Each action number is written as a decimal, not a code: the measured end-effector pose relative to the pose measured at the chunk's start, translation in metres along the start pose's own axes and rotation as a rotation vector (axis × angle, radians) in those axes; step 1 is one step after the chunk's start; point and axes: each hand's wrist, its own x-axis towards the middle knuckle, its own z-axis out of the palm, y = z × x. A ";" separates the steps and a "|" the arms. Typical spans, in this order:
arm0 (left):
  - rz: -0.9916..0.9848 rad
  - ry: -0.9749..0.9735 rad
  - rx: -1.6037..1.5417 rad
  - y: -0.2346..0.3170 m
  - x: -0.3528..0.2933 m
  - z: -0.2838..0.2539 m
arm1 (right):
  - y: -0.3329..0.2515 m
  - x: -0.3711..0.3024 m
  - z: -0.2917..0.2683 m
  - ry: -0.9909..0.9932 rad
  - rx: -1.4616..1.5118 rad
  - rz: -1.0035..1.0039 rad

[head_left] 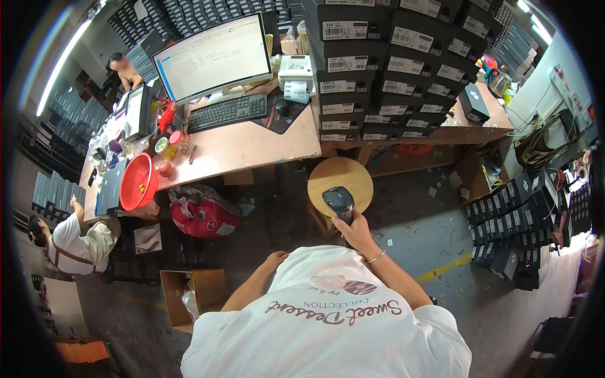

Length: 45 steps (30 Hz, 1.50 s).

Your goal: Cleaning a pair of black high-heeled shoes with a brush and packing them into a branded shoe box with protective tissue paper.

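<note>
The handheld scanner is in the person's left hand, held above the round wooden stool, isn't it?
Not quite: the head view shows the black handheld scanner in the right hand, not the left. The left hand is empty, low by the shirt. The scanner is indeed above the round wooden stool.

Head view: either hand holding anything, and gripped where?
The right hand holds a black handheld scanner by its handle, head pointing up toward the round stool. The left hand holds nothing.

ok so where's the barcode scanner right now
In the head view the black handheld scanner is gripped in the right hand, just right of centre, raised over the round wooden stool that stands before the desk.
</note>
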 end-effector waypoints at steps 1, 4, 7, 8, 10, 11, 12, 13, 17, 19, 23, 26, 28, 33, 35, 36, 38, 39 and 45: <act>-0.006 -0.010 -0.045 0.005 0.001 0.006 | 0.000 -0.001 -0.001 -0.004 -0.001 0.014; 0.183 0.064 0.270 -0.014 0.007 0.005 | 0.011 0.005 0.010 0.040 -0.076 -0.189; 0.147 0.082 0.191 -0.026 0.009 0.002 | -0.003 0.009 0.012 -0.035 -0.074 -0.208; 0.113 0.067 0.187 -0.018 0.006 0.005 | -0.007 0.010 0.011 -0.031 -0.092 -0.228; 0.066 0.053 0.190 -0.010 -0.001 0.006 | -0.012 0.019 0.010 -0.040 -0.092 -0.241; 0.049 0.053 0.193 -0.006 -0.005 0.005 | -0.021 0.019 0.009 -0.058 -0.079 -0.183; 0.038 0.053 0.198 -0.003 -0.007 0.004 | -0.027 0.023 0.008 -0.077 -0.068 -0.128; 0.032 0.055 0.201 0.000 -0.008 0.003 | -0.030 0.030 0.008 -0.047 -0.056 -0.187; 0.023 0.045 0.209 0.014 -0.002 0.006 | -0.047 0.054 -0.008 0.053 -0.045 -0.319; 0.018 0.048 0.211 0.017 -0.002 0.005 | -0.094 0.067 -0.021 0.070 0.062 -0.445; 0.022 0.034 0.217 0.026 0.005 0.012 | -0.198 0.088 -0.056 0.117 0.140 -0.689; 0.028 0.039 0.218 0.031 0.009 0.013 | -0.249 0.099 -0.069 0.224 -0.017 -0.732; 0.028 0.032 0.221 0.033 0.012 0.016 | -0.257 0.105 -0.072 0.260 -0.058 -0.727; 0.015 0.029 0.217 0.031 0.016 0.020 | -0.256 0.107 -0.073 0.250 -0.004 -0.709; 0.004 0.029 0.216 0.031 0.014 0.018 | -0.250 0.103 -0.072 0.262 -0.027 -0.745; -0.002 0.029 0.218 0.031 0.013 0.016 | -0.247 0.101 -0.072 0.271 -0.038 -0.763; -0.010 0.031 0.221 0.033 0.012 0.013 | -0.243 0.096 -0.071 0.282 -0.020 -0.769; -0.013 0.027 0.224 0.034 0.011 0.012 | -0.243 0.094 -0.072 0.275 -0.009 -0.752; -0.023 0.031 0.229 0.043 0.015 0.006 | -0.241 0.088 -0.072 0.234 0.015 -0.741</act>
